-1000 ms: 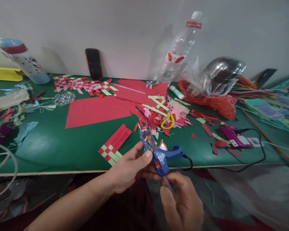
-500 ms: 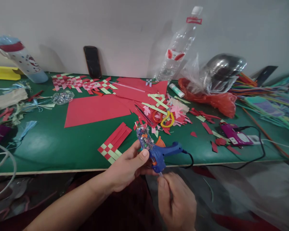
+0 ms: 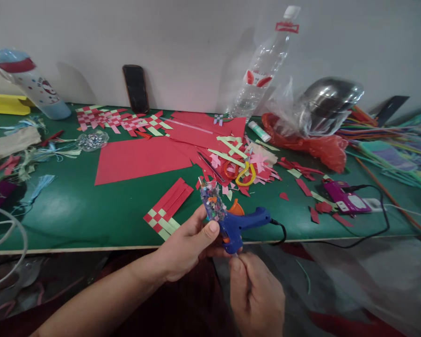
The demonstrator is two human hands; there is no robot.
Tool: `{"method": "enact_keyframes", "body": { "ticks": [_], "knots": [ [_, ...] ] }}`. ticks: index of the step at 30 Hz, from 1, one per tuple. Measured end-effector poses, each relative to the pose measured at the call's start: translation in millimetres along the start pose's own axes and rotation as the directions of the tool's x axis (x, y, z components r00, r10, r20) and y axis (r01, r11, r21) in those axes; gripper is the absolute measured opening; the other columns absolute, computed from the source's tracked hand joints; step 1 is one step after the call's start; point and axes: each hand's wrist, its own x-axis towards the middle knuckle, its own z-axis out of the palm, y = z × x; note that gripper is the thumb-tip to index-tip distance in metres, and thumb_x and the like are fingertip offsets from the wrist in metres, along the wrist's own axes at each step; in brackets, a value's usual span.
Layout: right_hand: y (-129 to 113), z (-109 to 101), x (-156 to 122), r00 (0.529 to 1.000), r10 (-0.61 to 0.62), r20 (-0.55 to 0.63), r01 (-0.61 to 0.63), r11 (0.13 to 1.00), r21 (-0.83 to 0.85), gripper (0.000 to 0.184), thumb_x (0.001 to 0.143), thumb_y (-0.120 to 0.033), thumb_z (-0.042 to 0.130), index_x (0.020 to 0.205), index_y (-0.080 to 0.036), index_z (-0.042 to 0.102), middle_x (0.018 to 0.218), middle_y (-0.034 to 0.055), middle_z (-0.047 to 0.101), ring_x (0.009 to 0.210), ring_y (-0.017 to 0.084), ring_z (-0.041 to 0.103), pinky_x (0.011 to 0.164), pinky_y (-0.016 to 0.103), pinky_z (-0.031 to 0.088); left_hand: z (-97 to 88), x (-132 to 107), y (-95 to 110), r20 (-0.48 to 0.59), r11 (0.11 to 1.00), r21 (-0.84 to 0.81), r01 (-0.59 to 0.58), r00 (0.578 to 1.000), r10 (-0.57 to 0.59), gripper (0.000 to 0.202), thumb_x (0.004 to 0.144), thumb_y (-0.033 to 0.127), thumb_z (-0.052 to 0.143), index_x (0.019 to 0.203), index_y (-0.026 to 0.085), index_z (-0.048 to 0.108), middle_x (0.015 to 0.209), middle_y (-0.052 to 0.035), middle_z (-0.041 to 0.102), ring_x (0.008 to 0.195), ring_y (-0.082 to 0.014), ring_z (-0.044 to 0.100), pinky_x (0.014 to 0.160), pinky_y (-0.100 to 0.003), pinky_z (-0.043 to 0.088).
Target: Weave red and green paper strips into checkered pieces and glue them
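Observation:
My left hand [image 3: 187, 245] grips a blue hot-glue gun [image 3: 243, 224] just off the green table's front edge [image 3: 73, 248], its sticker-covered front [image 3: 213, 202] tilted up and left. An orange trigger [image 3: 236, 208] shows on top, and a black cord [image 3: 337, 241] runs from the grip to the right. My right hand [image 3: 257, 292] is closed in a pinch at the back end of the gun, on a thin clear stick that barely shows. A woven strip of red and pale-green paper [image 3: 168, 206] lies on the table just left of the gun.
Red paper sheets [image 3: 140, 159], paper scraps and yellow-and-orange scissors [image 3: 240, 173] cover the table's middle. A black phone [image 3: 136, 89] and a clear plastic bottle [image 3: 263, 70] lean on the wall. A purple device [image 3: 344, 199], a red bag [image 3: 312, 147] and coloured sticks sit at the right.
My right hand has pushed up closer to the back of the glue gun, so less of the stick shows. The gun stays in my left hand, hardly moved.

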Motion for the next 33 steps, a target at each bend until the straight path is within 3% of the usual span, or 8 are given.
{"method": "enact_keyframes", "body": {
  "ticks": [10,13,16,20,23,26,29,33],
  "knots": [
    [5.6,-13.0,2.9,0.997,-0.037,0.072,0.025,0.985,0.172,0.02,0.092,-0.011,0.041,0.079,-0.021,0.053,0.062,-0.0016,0.054,0.057,0.012,0.052,0.056,0.026,0.041,-2.3,0.0,11.4,0.002,0.991,0.126,0.042,0.999,-0.043,0.046,0.09,0.045,0.065,0.125,0.02,0.05,0.097,-0.0057,0.066,0.084,-0.0143,0.064,0.076,-0.028,0.055],
    [17.0,-23.6,3.0,0.998,0.025,-0.061,-0.011,0.977,0.213,0.026,0.093,-0.01,0.035,0.087,-0.019,0.058,0.07,0.0007,0.055,0.063,0.014,0.054,0.057,0.027,0.043,-1.0,0.3,12.9,-0.024,0.987,0.151,0.062,0.998,-0.059,0.049,0.088,0.047,0.067,0.123,0.018,0.05,0.092,-0.005,0.066,0.078,-0.0118,0.063,0.073,-0.025,0.054],
    [27.7,-26.8,6.9,0.986,-0.038,-0.161,0.049,0.996,0.068,0.025,0.088,-0.007,0.047,0.106,-0.017,0.06,0.09,0.0057,0.062,0.085,0.019,0.061,0.076,0.034,0.05,2.0,0.0,11.6,-0.054,0.984,0.158,0.087,0.995,-0.079,0.052,0.084,0.05,0.07,0.119,0.016,0.05,0.091,-0.0047,0.065,0.078,-0.012,0.062,0.07,-0.024,0.054],
    [34.0,-19.1,12.3,0.99,-0.112,0.087,0.119,0.989,-0.083,0.049,0.088,-0.019,0.054,0.136,-0.015,0.047,0.123,0.0155,0.061,0.114,0.028,0.058,0.091,0.045,0.051,6.4,-0.7,6.5,-0.049,0.985,0.149,0.09,0.995,-0.084,0.05,0.082,0.053,0.07,0.11,0.016,0.05,0.087,-0.004,0.064,0.075,-0.0134,0.064,0.069,-0.027,0.055],
    [36.2,-15.3,7.8,0.992,-0.051,0.115,0.058,0.996,-0.061,0.044,0.092,-0.024,0.049,0.136,-0.019,0.048,0.117,0.0126,0.067,0.103,0.026,0.065,0.081,0.04,0.057,8.2,-0.1,5.3,0.014,0.983,0.166,0.078,0.997,-0.082,0.051,0.083,0.059,0.067,0.105,0.016,0.05,0.08,-0.0048,0.065,0.069,-0.0135,0.064,0.068,-0.028,0.054],
    [37.3,-19.6,-1.2,0.987,0.155,0.038,-0.158,0.986,0.061,0.022,0.094,-0.028,0.051,0.109,-0.022,0.065,0.089,0.0061,0.073,0.075,0.02,0.069,0.062,0.03,0.056,8.8,0.7,10.2,0.052,0.974,0.218,0.066,0.995,-0.079,0.05,0.082,0.058,0.067,0.104,0.015,0.055,0.08,-0.0055,0.066,0.071,-0.0131,0.063,0.07,-0.027,0.051],
    [36.4,-25.4,-6.7,0.889,0.456,0.03,-0.44,0.836,0.327,0.02,0.094,-0.035,0.053,0.088,-0.021,0.067,0.076,0.0045,0.072,0.064,0.017,0.066,0.059,0.028,0.054,8.9,-1.3,17.8,-0.022,0.933,0.358,0.031,0.999,-0.025,0.04,0.082,0.052,0.07,0.091,0.015,0.059,0.074,-0.0015,0.061,0.066,-0.0102,0.056,0.065,-0.022,0.045],
    [32.7,-23.1,-1.4,0.69,0.715,0.11,-0.567,0.439,0.697,0.024,0.087,-0.045,0.063,0.09,-0.021,0.065,0.075,0.0036,0.071,0.059,0.017,0.064,0.055,0.029,0.052,10.5,-8.4,25.5,-0.059,0.791,0.611,0.035,0.998,0.002,0.038,0.084,0.05,0.067,0.073,0.016,0.057,0.062,0.0029,0.05,0.058,-0.0083,0.044,0.055,-0.02,0.034]
  ]
}}
